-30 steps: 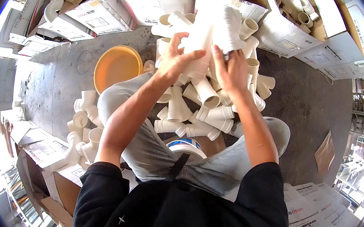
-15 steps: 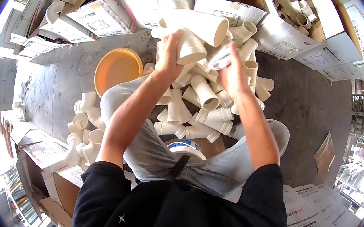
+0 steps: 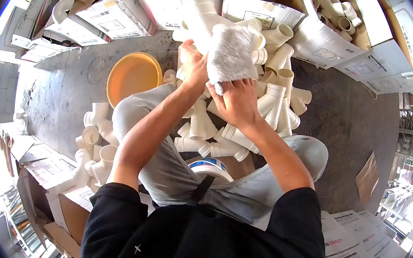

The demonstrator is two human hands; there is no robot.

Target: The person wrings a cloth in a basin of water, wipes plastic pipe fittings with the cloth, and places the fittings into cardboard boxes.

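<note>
My left hand (image 3: 192,63) is closed on a large cream-white pipe fitting (image 3: 201,17), a branched piece raised above the pile. In my right hand (image 3: 238,102) is a grey-white, fuzzy-looking cloth (image 3: 231,53), which lies across the fitting and covers much of its right side. Where exactly the left fingers grip is partly hidden. Below and right of both hands spreads a pile of similar pipe fittings (image 3: 199,123), some of them hidden behind my hands.
An orange basin (image 3: 134,81) stands left of the pile. More fittings (image 3: 98,116) lie on the floor beside my left knee. Cardboard boxes (image 3: 260,15) line the far side, one at the right holding fittings. Between my legs is a white bucket (image 3: 210,169).
My right hand has moved left and nearer to me, bringing the cloth from the fitting's right side onto its top. The left hand still has the fitting, whose right opening is now covered.
</note>
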